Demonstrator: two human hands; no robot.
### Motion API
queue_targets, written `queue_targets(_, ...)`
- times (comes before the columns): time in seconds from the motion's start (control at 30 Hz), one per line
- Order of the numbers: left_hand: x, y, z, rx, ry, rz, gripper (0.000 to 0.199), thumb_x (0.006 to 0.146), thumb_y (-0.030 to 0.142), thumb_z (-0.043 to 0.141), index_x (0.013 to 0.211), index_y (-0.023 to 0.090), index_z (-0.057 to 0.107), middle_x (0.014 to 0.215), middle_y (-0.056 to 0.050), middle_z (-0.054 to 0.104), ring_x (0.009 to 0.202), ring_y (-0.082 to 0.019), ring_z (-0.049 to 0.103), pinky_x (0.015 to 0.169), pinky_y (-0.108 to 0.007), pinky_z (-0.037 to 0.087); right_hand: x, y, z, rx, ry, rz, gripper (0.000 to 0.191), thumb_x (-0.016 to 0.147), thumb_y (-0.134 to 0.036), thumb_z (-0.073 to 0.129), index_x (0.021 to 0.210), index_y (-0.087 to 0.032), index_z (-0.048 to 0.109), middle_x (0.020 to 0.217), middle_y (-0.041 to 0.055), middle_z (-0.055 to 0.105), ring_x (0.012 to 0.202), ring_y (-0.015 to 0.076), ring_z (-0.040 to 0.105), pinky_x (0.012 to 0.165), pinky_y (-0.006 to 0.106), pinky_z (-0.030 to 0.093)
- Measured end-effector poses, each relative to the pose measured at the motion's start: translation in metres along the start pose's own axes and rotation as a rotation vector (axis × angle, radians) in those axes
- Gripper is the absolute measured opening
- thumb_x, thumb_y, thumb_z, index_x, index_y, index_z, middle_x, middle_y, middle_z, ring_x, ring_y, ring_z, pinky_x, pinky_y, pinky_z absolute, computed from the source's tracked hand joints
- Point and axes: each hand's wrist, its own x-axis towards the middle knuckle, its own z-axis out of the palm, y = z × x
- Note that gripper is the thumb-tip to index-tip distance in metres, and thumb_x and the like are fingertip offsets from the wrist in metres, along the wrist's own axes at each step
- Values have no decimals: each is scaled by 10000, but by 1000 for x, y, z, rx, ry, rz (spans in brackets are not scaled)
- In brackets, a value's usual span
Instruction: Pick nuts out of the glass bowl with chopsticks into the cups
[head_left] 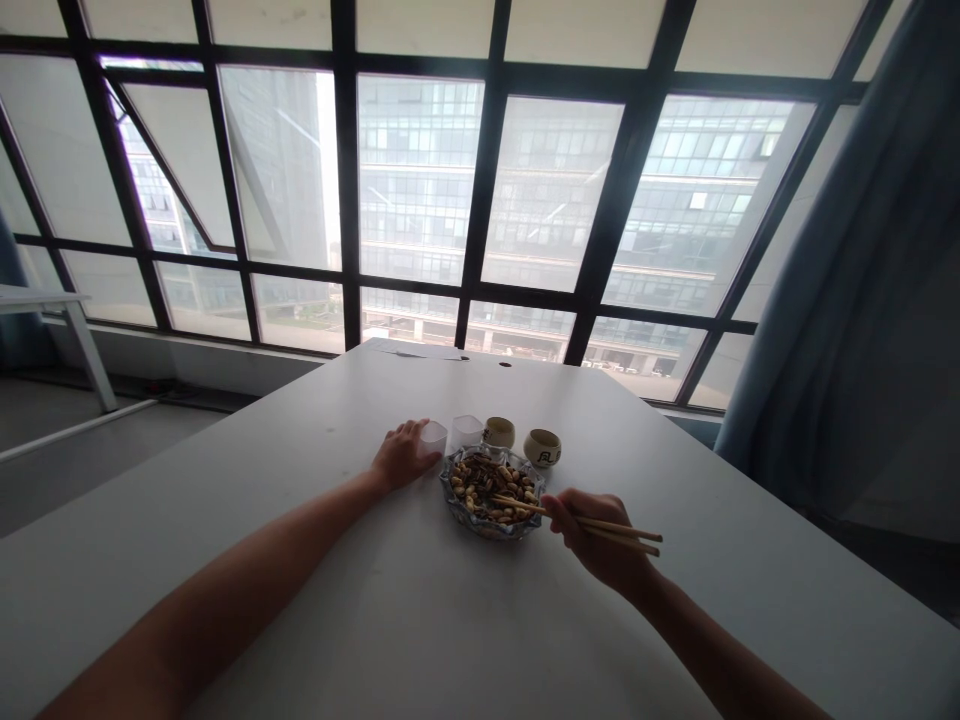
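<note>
while right hand holds chopsticks, tips among peanuts and dark seeds in glass bowl, left hand curls round clear cup left of bowl; bowl contents intermixed; fill of ceramic cups behind bowl: cannot tell.

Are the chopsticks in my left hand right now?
No, the right hand holds the chopsticks, while the left hand is around a clear cup.
</note>
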Motion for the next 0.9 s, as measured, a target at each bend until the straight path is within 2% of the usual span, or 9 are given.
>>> queue_targets(0.27,0,0,0,-1,-1,-2,620,844,442,631,1377,178,454,1322,-161,583,1219,-330,560,1028,-476,439,0,0,1,16,2,7,518,924,-561,556,559,-198,614,410,5,545,346,112,500,367,218,392)
queue_targets(0.4,0,-1,1,-9,-5,7,633,849,443,630,1379,151,449,1325,-173,577,1221,-337,556,1024,-486,440,0,3,1,91,46,144,512,882,-607,593,587,-191,632,467,33,617,363,127,543,371,226,427)
queue_targets(0.47,0,-2,2,-8,0,9,630,845,438,638,1378,158,451,1324,-168,578,1216,-334,559,1019,-482,445,2,7,-2,170,103,237,515,845,-636,625,611,-178,644,498,47,644,369,128,553,362,221,429)
queue_targets(0.73,0,-2,3,-31,5,5,639,838,420,649,1378,139,455,1311,-173,583,1208,-334,566,1027,-473,447,15,34,-19,522,482,555,590,611,-715,777,650,-138,662,465,55,627,343,115,511,318,209,387)
queue_targets(0.9,0,-3,3,-40,6,2,639,834,421,653,1379,149,459,1308,-169,588,1201,-335,572,1017,-474,455,15,42,-23,630,501,623,543,609,-644,821,677,-127,666,489,55,639,381,107,521,343,199,402)
